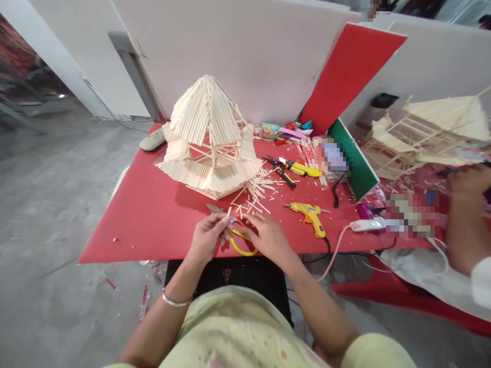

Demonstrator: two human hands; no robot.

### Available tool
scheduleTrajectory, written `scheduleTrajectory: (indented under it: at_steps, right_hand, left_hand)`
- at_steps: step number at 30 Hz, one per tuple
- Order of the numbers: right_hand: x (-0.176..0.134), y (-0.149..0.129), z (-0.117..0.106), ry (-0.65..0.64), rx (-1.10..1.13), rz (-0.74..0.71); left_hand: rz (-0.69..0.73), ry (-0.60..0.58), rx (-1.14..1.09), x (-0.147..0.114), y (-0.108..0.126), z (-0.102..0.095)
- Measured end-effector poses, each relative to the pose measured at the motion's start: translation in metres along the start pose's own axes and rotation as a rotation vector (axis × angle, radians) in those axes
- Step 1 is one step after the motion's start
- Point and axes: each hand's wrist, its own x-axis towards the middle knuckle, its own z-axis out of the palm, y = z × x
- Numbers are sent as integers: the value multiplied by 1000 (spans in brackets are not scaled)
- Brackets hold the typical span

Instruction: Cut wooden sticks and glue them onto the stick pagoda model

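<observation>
At the table's front edge, my left hand (209, 236) pinches a short wooden stick (229, 211) between thumb and fingers. Close beside it is my right hand (268, 236), its fingers drawn together over the scissors' handles; whatever is between its fingertips is hidden. The scissors (244, 251) have yellow and orange handles and lie under both hands, blades pointing away to the left. Just beyond stands a pavilion model (209, 138) built of pale sticks, with a peaked roof above a flared lower roof. Cut sticks (261, 186) are scattered at its right side.
On the red table (126, 220) lie a yellow glue gun (309, 214), a yellow cutter (303, 168), pliers (284, 175) and a power strip (368, 225). A green board (355, 163) stands upright at right. Beyond it, a co-worker's hand (470, 179) is near another stick model (429, 133).
</observation>
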Motion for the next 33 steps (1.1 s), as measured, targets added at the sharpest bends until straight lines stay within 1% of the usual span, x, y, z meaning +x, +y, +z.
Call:
scheduleTrajectory:
  at_steps: [2, 4, 7, 9, 10, 12, 15, 17, 19, 22, 24, 26, 30, 33]
  right_hand:
    - [-11, -1, 6, -4, -124, -48]
    - [-21, 0, 13, -17, -177, -75]
    - [-25, 0, 19, 5, -195, -89]
    - [-19, -5, 14, 66, -145, -106]
    - [-14, -10, 9, 111, -110, -124]
    - [1, -25, -10, 215, -57, -197]
    - [30, -62, -49, 369, -49, -377]
    - [52, -89, -73, 417, -60, -459]
    - [75, -110, -90, 380, -64, -472]
    - [108, -128, -102, 287, -25, -475]
    - [125, -132, -105, 251, 3, -485]
    - [138, -133, -107, 236, 18, -464]
    - [152, -135, -111, 219, 51, -342]
    - [159, -137, -113, 227, 64, -317]
  left_hand:
    - [-7, 22, -26, -1, 4, -6]
    - [-10, 30, -44, -3, 9, -11]
    - [-3, 5, -60, -9, 21, -14]
    - [15, -16, -64, -13, 35, -12]
    - [30, -17, -66, -14, 43, -10]
    - [70, -19, -82, -15, 63, -7]
    - [115, -66, -134, -9, 95, -1]
    - [127, -108, -155, -3, 115, 4]
    - [120, -136, -164, 4, 131, 8]
    - [135, -170, -188, 15, 146, 11]
    - [139, -190, -216, 21, 150, 11]
    - [120, -205, -248, 27, 152, 11]
    - [68, -190, -333, 37, 155, 9]
    - [15, -160, -386, 43, 159, 8]
